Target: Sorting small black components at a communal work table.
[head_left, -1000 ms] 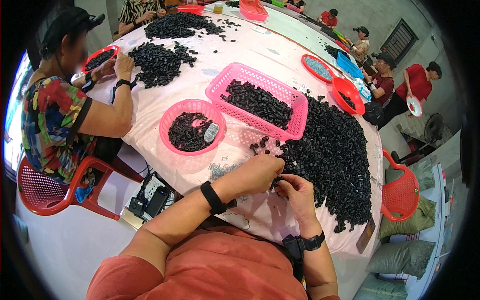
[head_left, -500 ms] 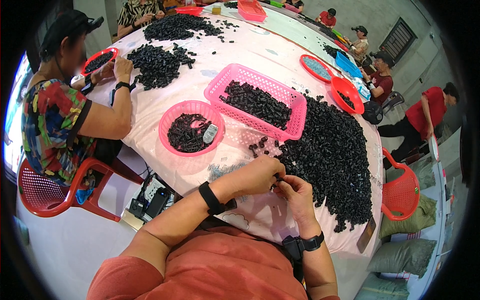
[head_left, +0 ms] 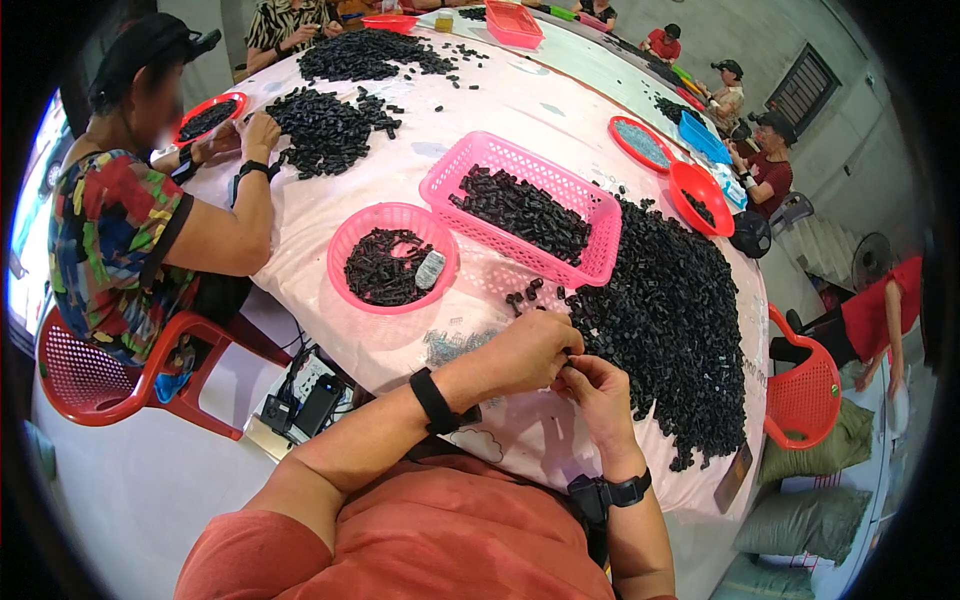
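Observation:
My left hand [head_left: 535,347] and my right hand [head_left: 600,392] meet above the near edge of the table. Both are closed, fingertips pinched together around a small black part [head_left: 569,362], mostly hidden by the fingers. Just right of them spreads a large heap of small black plastic parts [head_left: 672,330]. Beyond my hands stands a pink rectangular basket [head_left: 607,262] holding black cylindrical pieces. A round pink basket [head_left: 345,283] to the left contains thin black pieces and a grey block [head_left: 429,269]. Near my left wrist lies a patch of thin, greyish pieces [head_left: 455,346].
A co-worker [head_left: 130,220] sits at left by other black heaps [head_left: 328,130]. Red trays [head_left: 722,222] and a blue tray [head_left: 703,137] stand at far right. A dark flat object [head_left: 733,478] rests on the right edge, near a red chair [head_left: 808,392].
The view shifts slightly, moving the table things a little right in the picture. My hands keep their pinch on the small part. A person in red at far right bends lower.

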Demonstrator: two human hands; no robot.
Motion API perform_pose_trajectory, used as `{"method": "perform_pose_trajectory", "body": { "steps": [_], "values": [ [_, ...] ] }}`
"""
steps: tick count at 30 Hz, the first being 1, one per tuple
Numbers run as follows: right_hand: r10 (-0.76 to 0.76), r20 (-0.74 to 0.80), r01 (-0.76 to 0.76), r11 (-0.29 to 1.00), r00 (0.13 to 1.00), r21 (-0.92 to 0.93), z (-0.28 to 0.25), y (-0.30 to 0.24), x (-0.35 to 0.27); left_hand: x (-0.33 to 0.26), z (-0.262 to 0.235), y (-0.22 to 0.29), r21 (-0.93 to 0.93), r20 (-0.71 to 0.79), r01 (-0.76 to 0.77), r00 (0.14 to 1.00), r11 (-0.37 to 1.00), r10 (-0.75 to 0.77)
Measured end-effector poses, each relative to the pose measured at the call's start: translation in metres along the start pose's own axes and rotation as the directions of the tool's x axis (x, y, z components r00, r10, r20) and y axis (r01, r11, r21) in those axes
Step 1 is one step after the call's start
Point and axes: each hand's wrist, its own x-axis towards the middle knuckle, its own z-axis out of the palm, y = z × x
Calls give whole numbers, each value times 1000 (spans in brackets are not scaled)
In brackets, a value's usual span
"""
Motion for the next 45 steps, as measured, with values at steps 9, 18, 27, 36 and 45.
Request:
{"method": "perform_pose_trajectory", "body": {
  "steps": [9, 18, 27, 36, 45],
  "values": [
    [-25, 19, 25, 1000, 1000, -7, 0, -3, -1, 1, -1, 4, -11, -33, -18, 999, 1000, 17],
    [-26, 9, 25, 998, 1000, 65, 0, -3, -2, 2, -5, 8, -4, -61, -22, 998, 1000, 21],
    [-23, -1, 22, 991, 1000, 135, 2, -7, -3, 2, -4, 10, -66, -142, 61, 987, 996, -70],
    [-23, 30, 21, 996, 999, 84, 1, -6, -2, 0, 5, 9, -6, -138, 81, 987, 997, -81],
    [7, -1, -7, 981, 1000, 195, 0, -5, 0, -3, 28, 12, 132, -227, -11, 973, 991, 41]
  ]
}}
